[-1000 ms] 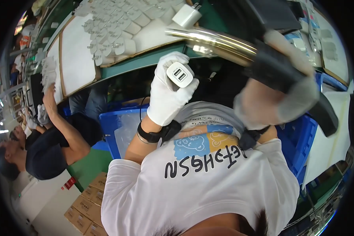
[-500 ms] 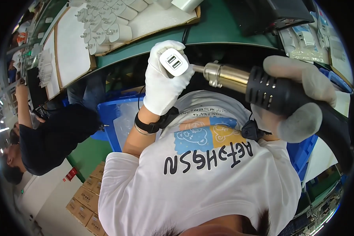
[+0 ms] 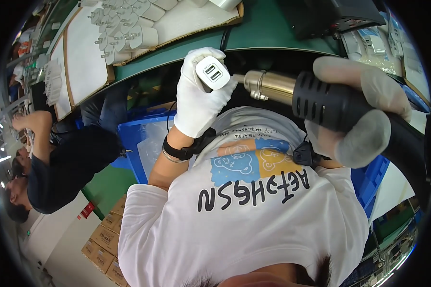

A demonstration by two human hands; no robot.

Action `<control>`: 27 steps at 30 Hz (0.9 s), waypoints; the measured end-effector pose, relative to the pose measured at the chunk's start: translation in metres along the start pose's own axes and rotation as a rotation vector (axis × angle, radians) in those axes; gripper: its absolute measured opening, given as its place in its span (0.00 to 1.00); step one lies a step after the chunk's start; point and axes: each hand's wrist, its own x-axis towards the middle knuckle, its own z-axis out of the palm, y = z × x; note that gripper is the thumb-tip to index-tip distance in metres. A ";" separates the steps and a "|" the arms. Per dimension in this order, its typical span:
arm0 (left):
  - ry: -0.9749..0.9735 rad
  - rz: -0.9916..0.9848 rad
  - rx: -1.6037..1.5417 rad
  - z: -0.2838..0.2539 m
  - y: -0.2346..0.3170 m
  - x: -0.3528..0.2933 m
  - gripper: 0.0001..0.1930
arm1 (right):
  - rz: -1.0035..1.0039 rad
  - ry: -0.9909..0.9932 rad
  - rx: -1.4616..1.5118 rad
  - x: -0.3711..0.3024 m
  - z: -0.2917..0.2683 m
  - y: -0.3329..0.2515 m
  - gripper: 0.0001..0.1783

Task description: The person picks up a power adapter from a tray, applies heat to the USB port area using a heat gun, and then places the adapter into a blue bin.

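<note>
My left hand (image 3: 196, 107), in a white glove, is wrapped round a white charger (image 3: 212, 73) with rounded corners. Its end face with two USB ports points up toward the view. My right hand (image 3: 380, 88), with pale coverings on the fingers, grips the black handle of a hot air gun (image 3: 328, 103). The gun's metal barrel points left. Its narrow nozzle ends close to the charger's right side and the gloved fingertips; whether it touches them I cannot tell. The charger's lower part is hidden in the glove.
Several white plug chargers (image 3: 141, 37) stand on a cardboard-edged tray (image 3: 191, 31) on the green bench. A black box-shaped device (image 3: 340, 19) sits back right, beside bagged parts (image 3: 373, 45). Blue bins (image 3: 131, 143) flank my lap. Another person (image 3: 72, 162) is at the left, near stacked cartons (image 3: 103, 239).
My right hand and the hot air gun have moved slightly up and left, the nozzle nearer the charger. The charger has barely shifted in my left hand. The other person's arm has moved.
</note>
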 end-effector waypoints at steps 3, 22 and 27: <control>-0.013 -0.002 -0.031 -0.001 -0.005 0.000 0.24 | -0.006 -0.027 0.023 0.000 0.000 0.005 0.21; 0.003 0.010 -0.033 0.001 -0.006 0.000 0.24 | 0.328 -0.356 -0.028 0.021 -0.010 -0.019 0.19; 0.017 0.018 0.028 0.000 -0.009 -0.001 0.24 | 0.464 -0.457 -0.069 0.023 -0.016 -0.027 0.23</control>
